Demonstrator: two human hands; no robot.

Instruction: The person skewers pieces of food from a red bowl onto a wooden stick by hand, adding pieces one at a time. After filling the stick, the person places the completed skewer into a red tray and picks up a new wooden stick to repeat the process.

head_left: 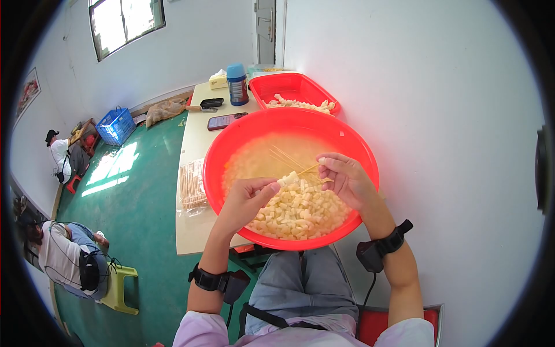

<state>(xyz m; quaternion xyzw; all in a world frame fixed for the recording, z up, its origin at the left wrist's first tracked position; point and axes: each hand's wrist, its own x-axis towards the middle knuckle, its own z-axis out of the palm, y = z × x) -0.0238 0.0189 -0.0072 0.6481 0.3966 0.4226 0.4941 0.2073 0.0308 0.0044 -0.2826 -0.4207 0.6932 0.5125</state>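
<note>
A big red basin (231,144) stands on the table edge in front of me, holding liquid, several thin skewers and a heap of pale yellow food cubes (300,211). My left hand (247,199) pinches pale cubes (287,178) between thumb and fingers above the heap. My right hand (346,179) grips a thin bamboo skewer (309,169) whose tip meets those cubes. Both wrists carry black bands with small devices.
A bag of skewers (192,186) lies left of the basin. Farther back are a red tray (292,87) with food pieces, a blue-lidded bottle (237,84), a phone (226,121) and a knife. Two people sit on the green floor at left, near a blue basket (117,125). A white wall runs along the right.
</note>
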